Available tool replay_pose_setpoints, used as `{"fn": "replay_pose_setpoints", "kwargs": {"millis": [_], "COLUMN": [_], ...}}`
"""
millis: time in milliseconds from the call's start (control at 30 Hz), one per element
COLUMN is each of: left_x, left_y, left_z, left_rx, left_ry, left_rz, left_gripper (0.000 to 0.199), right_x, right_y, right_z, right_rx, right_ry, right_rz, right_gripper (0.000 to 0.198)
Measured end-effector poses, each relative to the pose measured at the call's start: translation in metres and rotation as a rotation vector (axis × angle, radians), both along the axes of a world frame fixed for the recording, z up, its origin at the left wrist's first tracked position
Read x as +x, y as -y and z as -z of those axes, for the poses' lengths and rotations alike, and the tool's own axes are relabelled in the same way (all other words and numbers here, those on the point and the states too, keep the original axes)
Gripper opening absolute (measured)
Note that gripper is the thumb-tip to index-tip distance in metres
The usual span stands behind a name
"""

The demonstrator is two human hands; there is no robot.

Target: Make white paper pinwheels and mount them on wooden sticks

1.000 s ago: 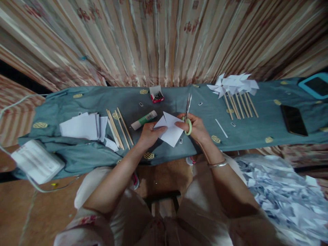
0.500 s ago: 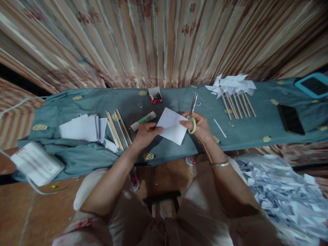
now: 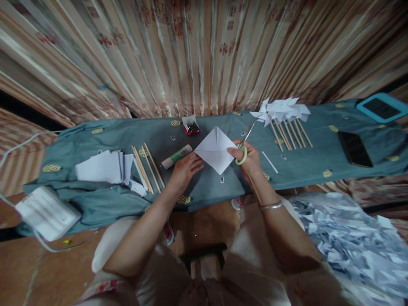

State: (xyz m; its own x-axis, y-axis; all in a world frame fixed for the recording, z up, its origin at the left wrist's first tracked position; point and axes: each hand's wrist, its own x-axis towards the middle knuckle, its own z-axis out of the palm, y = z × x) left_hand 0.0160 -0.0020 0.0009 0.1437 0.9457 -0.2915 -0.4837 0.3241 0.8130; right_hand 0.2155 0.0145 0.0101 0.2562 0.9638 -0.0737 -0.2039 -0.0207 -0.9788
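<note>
Curtain (image 3: 178,63): stripy, behind the cloth-covered table (image 3: 149,129)
Sticks (image 3: 143,171): loose, left side
Left hand (image 3: 184,172): at one corner of the paper (image 3: 214,148), can't tell if gripping
Paper: between both hands
Right hand (image 3: 250,162): holding paper plus scissors (image 3: 247,134)
Pinwheels (image 3: 283,110): bunched further right

The single head-worn camera looks forward and down from near above the hands (image 3: 185,171) toward the curtain (image 3: 204,55)
</note>
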Motion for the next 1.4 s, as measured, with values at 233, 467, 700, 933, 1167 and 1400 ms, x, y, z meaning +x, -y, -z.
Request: {"fn": "replay_pose_setpoints", "kwargs": {"millis": [233,467,700,933,1167,1400], "left_x": [0.027,0.008,0.002,0.003,0.006,0.006], "left_y": [0.008,-0.012,-0.014,-0.012,-0.011,-0.012], "left_z": [-0.004,-0.017,-0.034,-0.036,-0.035,-0.03], "left_rx": [-0.213,-0.149,-0.096,-0.095,-0.077,-0.077], "left_ry": [0.259,0.24,0.266,0.29,0.269,0.266], "left_rz": [-0.036,-0.306,-0.381,-0.39,-0.402,-0.404], "left_gripper": [0.03,0.029,0.032,0.033,0.031,0.031], "right_x": [-0.028,-0.031,-0.05,-0.053,-0.055,-0.057], "right_y": [0.005,0.017,0.051,0.054,0.054,0.054], "right_z": [0.002,0.004,0.004,0.005,0.001,0.005], "right_rx": [-0.057,-0.071,-0.2,-0.219,-0.214,-0.171], "right_ry": [0.02,0.04,0.042,0.105,0.114,0.116], "right_rz": [-0.126,-0.302,-0.746,-0.812,-0.789,-0.763], "right_gripper": [0.046,0.052,0.056,0.049,0.05,0.044]}}
